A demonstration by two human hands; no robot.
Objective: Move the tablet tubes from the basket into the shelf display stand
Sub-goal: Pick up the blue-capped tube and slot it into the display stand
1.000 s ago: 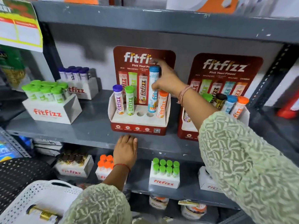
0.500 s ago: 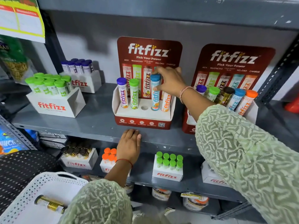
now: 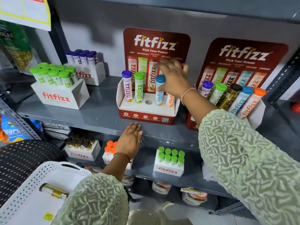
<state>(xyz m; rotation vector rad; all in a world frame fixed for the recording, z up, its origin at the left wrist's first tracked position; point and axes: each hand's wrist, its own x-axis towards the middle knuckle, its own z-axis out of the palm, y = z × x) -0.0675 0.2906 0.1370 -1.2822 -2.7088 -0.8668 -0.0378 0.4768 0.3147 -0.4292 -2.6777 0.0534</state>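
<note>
The red display stand [image 3: 146, 116] sits on the grey shelf and holds a purple-capped tube [image 3: 127, 86], a green-capped tube [image 3: 139, 87], a blue-capped tube [image 3: 159, 90] and an orange tube [image 3: 170, 100]; its middle hole [image 3: 148, 102] is bare. My right hand [image 3: 174, 77] hovers blurred, fingers spread, just right of the blue tube and holds nothing. My left hand [image 3: 130, 140] lies flat on the shelf edge below the stand. The white basket [image 3: 26, 189] at lower left holds one gold-and-black tube [image 3: 54, 191].
A second full display stand [image 3: 258, 111] stands to the right. White boxes of green-capped tubes [image 3: 60, 95] and purple-capped tubes [image 3: 90, 73] stand at left. The lower shelf carries more boxes of tubes [image 3: 168, 166]. A black perforated surface [image 3: 21, 159] lies beside the basket.
The blue-capped tube has gone down into its hole in the stand. My right hand has let go of it and drawn back, fingers spread. My left hand stays on the shelf edge.
</note>
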